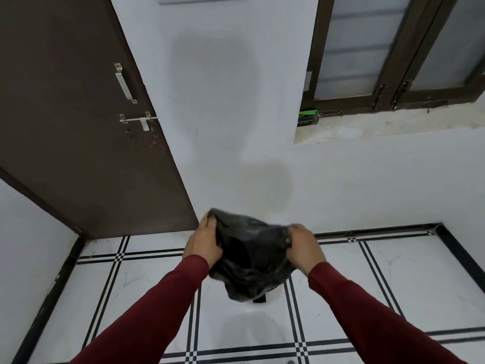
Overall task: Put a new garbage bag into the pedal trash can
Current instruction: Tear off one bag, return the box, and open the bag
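Over the tiled floor [393, 285], a black garbage bag [249, 258] hangs stretched between both hands, likely to open its mouth. The left hand [204, 245] and right hand [304, 248] each clench an edge. The trash can is mostly hidden beneath.

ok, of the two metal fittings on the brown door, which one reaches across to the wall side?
The lower one, the silver sliding bolt latch: it lies horizontal and its bolt passes the brown door edge. The silver pull handle above it runs up and down, wholly on the door.

Both hands, left hand [206, 240] and right hand [301, 248], clutch a crumpled black garbage bag [249, 261] above the tiled floor [393, 285].
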`<move>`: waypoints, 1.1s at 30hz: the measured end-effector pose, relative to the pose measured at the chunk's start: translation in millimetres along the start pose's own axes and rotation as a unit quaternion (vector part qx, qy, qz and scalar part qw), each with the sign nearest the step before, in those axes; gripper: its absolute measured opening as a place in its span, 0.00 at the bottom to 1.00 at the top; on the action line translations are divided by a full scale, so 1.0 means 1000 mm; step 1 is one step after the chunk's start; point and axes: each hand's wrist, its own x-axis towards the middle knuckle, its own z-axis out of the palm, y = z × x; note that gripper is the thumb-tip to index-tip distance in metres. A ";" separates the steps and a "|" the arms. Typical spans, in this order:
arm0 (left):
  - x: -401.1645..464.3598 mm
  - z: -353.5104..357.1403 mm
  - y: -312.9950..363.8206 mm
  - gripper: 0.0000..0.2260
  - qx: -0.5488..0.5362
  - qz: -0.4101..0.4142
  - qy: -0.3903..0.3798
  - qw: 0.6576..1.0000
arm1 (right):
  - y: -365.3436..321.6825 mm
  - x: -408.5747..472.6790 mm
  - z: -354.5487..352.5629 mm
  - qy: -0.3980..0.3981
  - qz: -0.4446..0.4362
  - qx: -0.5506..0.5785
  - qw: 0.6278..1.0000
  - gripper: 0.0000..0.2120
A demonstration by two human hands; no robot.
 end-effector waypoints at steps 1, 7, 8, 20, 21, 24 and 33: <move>0.001 -0.004 0.004 0.39 -0.013 0.013 0.048 0.999 | -0.002 0.006 -0.005 0.071 -0.010 0.032 0.997 0.24; -0.005 -0.002 0.000 0.40 0.028 0.013 0.072 0.997 | 0.005 0.006 -0.001 0.170 -0.120 0.036 0.977 0.31; -0.006 0.006 -0.007 0.43 0.051 0.004 -0.004 0.999 | 0.012 0.005 0.008 0.067 -0.118 -0.022 0.991 0.29; -0.015 0.006 -0.030 0.41 0.027 -0.025 -0.057 0.998 | 0.001 0.003 0.021 0.005 0.037 0.002 0.999 0.25; -0.014 0.005 -0.033 0.41 0.022 -0.023 -0.050 0.998 | -0.003 0.004 0.023 0.010 0.039 0.005 0.999 0.24; -0.015 0.003 -0.042 0.43 0.015 -0.015 -0.044 0.999 | -0.010 0.000 0.032 0.011 0.052 -0.025 0.998 0.21; -0.017 0.009 -0.073 0.45 0.027 0.011 -0.086 0.996 | -0.022 -0.014 0.055 0.069 0.126 -0.046 0.988 0.08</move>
